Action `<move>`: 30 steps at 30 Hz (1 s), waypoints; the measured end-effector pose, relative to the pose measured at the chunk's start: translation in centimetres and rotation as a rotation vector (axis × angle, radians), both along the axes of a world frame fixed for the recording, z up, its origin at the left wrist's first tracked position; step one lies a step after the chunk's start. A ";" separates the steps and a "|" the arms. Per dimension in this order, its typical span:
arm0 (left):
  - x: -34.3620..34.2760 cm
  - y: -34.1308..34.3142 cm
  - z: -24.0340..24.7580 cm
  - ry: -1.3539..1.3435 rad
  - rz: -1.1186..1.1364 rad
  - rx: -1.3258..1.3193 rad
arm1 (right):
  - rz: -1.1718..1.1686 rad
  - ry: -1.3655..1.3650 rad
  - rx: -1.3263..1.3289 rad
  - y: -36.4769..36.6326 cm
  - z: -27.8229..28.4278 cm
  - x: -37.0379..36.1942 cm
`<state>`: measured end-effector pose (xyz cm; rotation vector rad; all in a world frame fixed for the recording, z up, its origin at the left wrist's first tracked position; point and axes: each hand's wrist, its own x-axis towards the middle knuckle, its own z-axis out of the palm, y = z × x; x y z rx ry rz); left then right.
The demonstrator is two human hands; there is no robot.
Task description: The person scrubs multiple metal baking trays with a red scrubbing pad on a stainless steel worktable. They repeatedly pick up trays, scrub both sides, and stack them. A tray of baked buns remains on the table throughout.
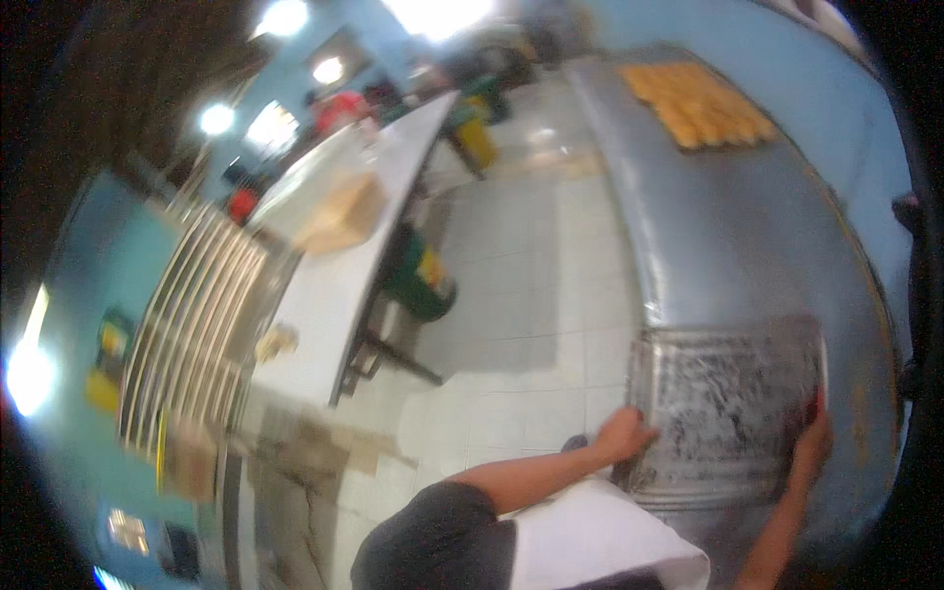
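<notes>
A worn metal baking tray (723,408) with dark patches over its surface lies on the long metal counter (728,256), close to me; whether it is one tray or a stack I cannot tell. My left hand (626,436) is closed on its left edge. At the opposite edge, my right hand (813,440) is closed round the rim, though blur softens the fingers. Golden-brown bread rolls (698,103) sit in rows on the far end of the same counter.
A white-topped table (324,315) to the left bears a brown package (342,211) and a small pale lump (276,341). Beyond it is a slatted rack (187,334). Green bins (423,275) stand under the table. A person in red (339,110) is farther back.
</notes>
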<state>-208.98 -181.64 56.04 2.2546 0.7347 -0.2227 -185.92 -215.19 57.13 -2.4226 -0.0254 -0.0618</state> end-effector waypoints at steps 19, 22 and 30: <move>7.0 -6.5 19.2 -1.026 -0.260 -0.615 | -0.078 -0.418 -0.083 -3.3 8.7 -1.9; 5.4 -6.4 21.3 -1.217 -0.591 -0.609 | -0.103 -0.431 -0.084 -2.1 8.9 -2.5; 4.5 1.0 19.3 -1.247 -0.454 -0.701 | -0.157 -0.462 -0.105 2.7 8.6 -3.1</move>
